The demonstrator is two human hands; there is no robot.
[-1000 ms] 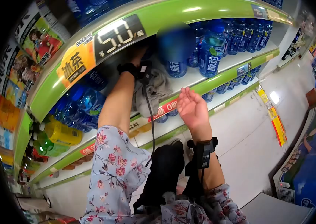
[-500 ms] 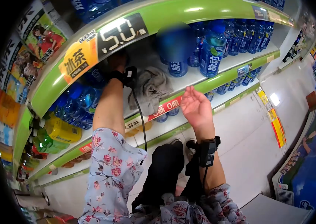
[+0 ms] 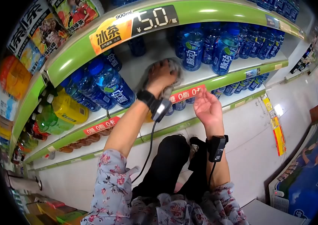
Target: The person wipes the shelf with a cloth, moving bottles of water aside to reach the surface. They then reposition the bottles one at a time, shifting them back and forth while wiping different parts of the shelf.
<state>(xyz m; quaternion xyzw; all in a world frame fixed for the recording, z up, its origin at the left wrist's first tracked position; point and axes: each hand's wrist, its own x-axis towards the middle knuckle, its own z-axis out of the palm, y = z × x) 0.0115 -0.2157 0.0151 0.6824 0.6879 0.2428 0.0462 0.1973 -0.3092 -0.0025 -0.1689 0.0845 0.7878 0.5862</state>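
My left hand presses down on a crumpled grey cloth, its fingers curled over it, on the white shelf board. The cloth and fingertips are slightly blurred. To the left of that hand stand blue drink bottles, and more blue bottles are on the right behind the cloth. My right hand is palm up just in front of the shelf's lower edge, fingers loosely bent and apart, holding nothing.
Above my hands runs a green shelf edge with a price tag. Yellow and green bottles stand at the left. Lower shelves hold more bottles. A blue printed display is at the right, on the tiled floor.
My left hand has come forward from deep in the shelf onto the cloth, which has shifted back from the shelf's front edge. My right hand has barely moved. The view has shifted.
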